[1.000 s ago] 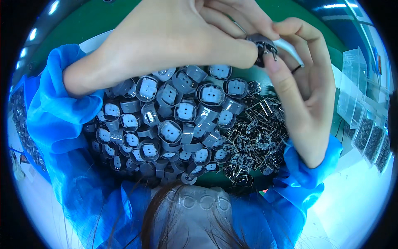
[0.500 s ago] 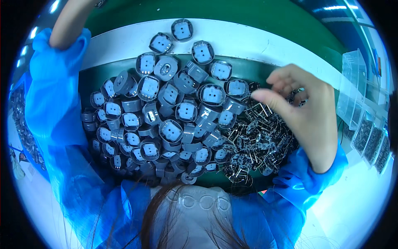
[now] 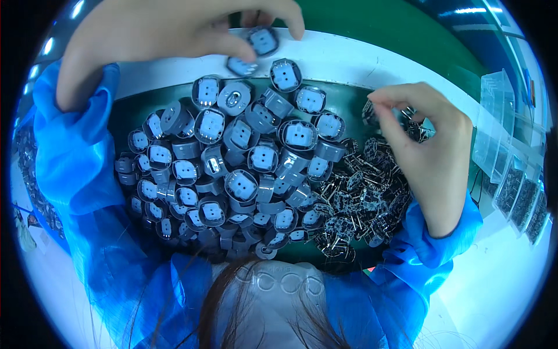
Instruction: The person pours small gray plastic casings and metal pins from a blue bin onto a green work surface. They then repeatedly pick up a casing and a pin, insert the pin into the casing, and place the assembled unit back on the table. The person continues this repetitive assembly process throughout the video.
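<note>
My left hand (image 3: pixel 192 32) reaches over the far white ledge, thumb and fingers spread around a grey round-cornered housing with a pale blue insert (image 3: pixel 263 41). Its thumb lies at a second, blurred housing (image 3: pixel 240 66); whether the fingers grip either one is hard to see. My right hand (image 3: pixel 427 128) is closed in a pinch above the heap of small metal parts (image 3: pixel 363 198). Between thumb and forefinger is a small dark metal part (image 3: pixel 368 113), partly hidden by the fingertips.
A large pile of grey housings (image 3: pixel 241 185) fills the middle and left of the green surface. One more housing (image 3: pixel 285 75) sits on the edge of the white ledge (image 3: pixel 349 61). Clear plastic bins (image 3: pixel 505 168) with dark small parts stand at the far right.
My left hand has come in from the upper left over the ledge, and the housing at its thumb has shifted right. My right-hand fingers have closed on a small metal part.
</note>
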A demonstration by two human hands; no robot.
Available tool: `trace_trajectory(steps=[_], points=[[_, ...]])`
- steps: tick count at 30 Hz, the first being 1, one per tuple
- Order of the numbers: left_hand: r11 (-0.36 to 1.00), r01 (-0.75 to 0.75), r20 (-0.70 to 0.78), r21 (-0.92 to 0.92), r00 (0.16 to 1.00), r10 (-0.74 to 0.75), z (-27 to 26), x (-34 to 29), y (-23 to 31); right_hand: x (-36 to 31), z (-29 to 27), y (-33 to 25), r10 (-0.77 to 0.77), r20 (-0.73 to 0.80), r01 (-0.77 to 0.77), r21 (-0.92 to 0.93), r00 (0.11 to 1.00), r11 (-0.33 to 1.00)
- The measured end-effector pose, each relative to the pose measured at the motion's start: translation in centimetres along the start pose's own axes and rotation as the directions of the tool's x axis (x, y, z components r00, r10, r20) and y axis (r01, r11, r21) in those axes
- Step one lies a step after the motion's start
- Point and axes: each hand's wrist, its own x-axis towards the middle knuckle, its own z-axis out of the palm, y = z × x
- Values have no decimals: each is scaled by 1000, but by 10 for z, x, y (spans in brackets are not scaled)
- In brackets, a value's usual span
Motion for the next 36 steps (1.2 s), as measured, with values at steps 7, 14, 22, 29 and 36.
trace_trajectory(steps=[7, 14, 22, 29, 36], points=[[979, -138, -339, -150, 937, 80, 19, 13, -2, 6, 11, 6, 122, 59, -130, 182, 991, 975], [751, -381, -469, -540, 877, 107, 36, 26, -17, 10, -1, -5, -42, -133, 97, 439, 990, 893], [651, -321, -493, -688, 865, -93, 62, 15, 30, 4, -1, -23, -168, -192, 209, 219, 967, 953], [646, -306, -466, -699, 881, -87, 65, 18, 31, -1, 3, -31, -166, -247, 189, 69, 955, 980], [557, -341, -489, -757, 861, -138, 75, 27, 30, -2, 7, -28, -186, -233, 192, 7, 955, 981]])
